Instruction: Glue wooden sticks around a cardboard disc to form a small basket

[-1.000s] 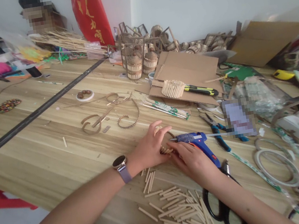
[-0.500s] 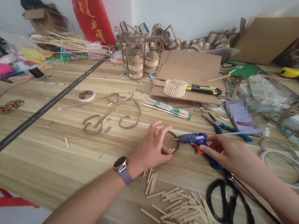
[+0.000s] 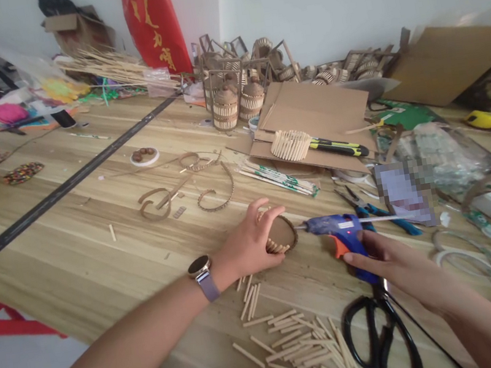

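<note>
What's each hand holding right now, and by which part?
Left hand grips the round cardboard piece by its stick-lined rim, thumb on the near side, fingers over the far side. Right hand holds the blue glue gun by its handle.

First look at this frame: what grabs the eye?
At centre, the left hand holds a small round cardboard piece ringed with wooden sticks, while the right hand grips a blue hot glue gun with its nozzle pointing at that piece. In front lie a scatter of short cut wooden sticks and black-handled scissors; a red hanging banner stands out at the back wall.
</note>
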A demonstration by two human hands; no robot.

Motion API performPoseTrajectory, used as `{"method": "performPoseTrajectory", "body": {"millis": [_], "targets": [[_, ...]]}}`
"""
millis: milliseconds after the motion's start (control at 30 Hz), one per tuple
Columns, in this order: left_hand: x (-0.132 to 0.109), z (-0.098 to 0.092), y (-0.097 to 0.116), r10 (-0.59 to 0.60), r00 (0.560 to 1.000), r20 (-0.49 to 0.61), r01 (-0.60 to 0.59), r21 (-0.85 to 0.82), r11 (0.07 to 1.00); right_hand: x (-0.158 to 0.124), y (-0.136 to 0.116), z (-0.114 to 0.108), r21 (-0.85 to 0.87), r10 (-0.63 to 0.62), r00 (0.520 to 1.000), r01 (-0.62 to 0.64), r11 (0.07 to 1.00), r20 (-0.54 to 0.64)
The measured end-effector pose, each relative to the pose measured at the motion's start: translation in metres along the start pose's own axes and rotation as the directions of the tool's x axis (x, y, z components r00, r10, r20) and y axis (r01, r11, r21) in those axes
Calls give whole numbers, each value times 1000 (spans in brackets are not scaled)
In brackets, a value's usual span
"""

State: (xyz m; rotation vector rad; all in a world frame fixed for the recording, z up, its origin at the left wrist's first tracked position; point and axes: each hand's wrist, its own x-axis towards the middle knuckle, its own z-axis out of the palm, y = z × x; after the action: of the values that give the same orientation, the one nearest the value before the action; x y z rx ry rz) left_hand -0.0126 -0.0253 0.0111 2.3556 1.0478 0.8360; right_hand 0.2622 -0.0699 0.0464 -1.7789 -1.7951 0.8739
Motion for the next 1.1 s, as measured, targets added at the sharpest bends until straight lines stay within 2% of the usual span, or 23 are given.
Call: {"method": "performPoseTrajectory", "body": {"millis": [67, 133, 233, 367, 567, 667, 767, 1100], "targets": [[1, 0, -1, 11, 1000, 0, -11, -28, 1000, -6, 2, 0, 256, 102, 994, -106, 961, 28], [1, -1, -2, 28, 1000, -4, -28, -41, 999, -12, 4, 2, 458, 179, 984, -170, 872, 25], [1, -2, -2, 43, 999, -11, -44, -35, 998, -19, 7, 8, 544, 215, 976, -188, 817, 15], [1, -2, -2, 31, 999, -7, -32, -28, 999, -21, 6, 16, 462, 181, 980, -197, 865, 80], [2, -1, -5, 34, 999, -3, -34, -31, 999, -15, 5, 14, 146, -30, 988, 7, 989, 151], [2, -2, -5, 30, 1000, 6, -29, -36, 999, -15, 1, 13, 20, -106, 984, 104, 994, 144], [2, -2, -6, 22, 1000, 10, -22, -42, 999, -16, -3, 14, -17, -161, 982, 163, 986, 96], [2, -1, -8, 17, 1000, 16, -16, -37, 999, -21, -14, 19, -115, -169, 982, 178, 977, 83]]}}
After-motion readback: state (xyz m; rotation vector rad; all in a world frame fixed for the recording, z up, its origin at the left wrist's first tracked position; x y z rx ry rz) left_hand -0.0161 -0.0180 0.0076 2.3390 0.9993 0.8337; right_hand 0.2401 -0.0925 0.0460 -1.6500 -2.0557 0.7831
